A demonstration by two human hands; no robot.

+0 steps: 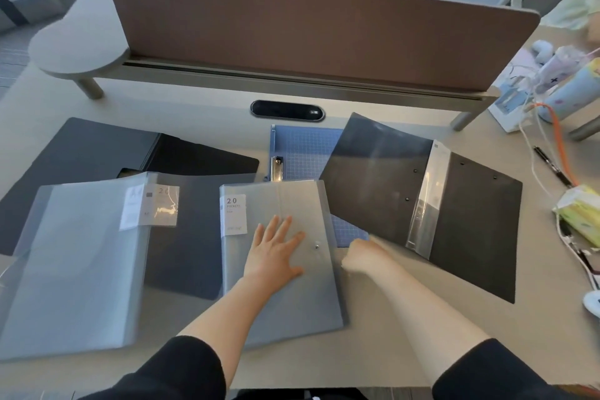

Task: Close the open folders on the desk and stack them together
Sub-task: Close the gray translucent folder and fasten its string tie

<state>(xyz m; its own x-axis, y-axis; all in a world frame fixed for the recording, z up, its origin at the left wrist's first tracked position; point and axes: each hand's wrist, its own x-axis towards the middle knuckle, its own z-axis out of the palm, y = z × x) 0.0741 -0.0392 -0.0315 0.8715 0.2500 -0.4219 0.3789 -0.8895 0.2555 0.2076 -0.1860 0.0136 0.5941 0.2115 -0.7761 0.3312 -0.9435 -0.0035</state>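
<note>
A closed grey translucent folder (292, 302) labelled "20 pockets" lies in the middle of the desk. My left hand (276, 256) rests flat on it with fingers spread. To its right an open black folder (470, 230) with a clear spine strip lies tilted, its left cover (373, 178) bowed upward. My right hand (358, 258) is curled and blurred at that cover's lower left corner and seems to grip it. At the left, an open grey folder (74, 263) lies over an open black folder (181, 237). Another black folder (97, 149) lies behind them.
A blue gridded clipboard (302, 153) lies partly under the middle folders. A brown divider panel (292, 26) stands at the desk's far side, with a person seated behind it. Pencil cases (571, 91), cables, a pen (552, 166) and a tissue pack (581, 214) crowd the right edge.
</note>
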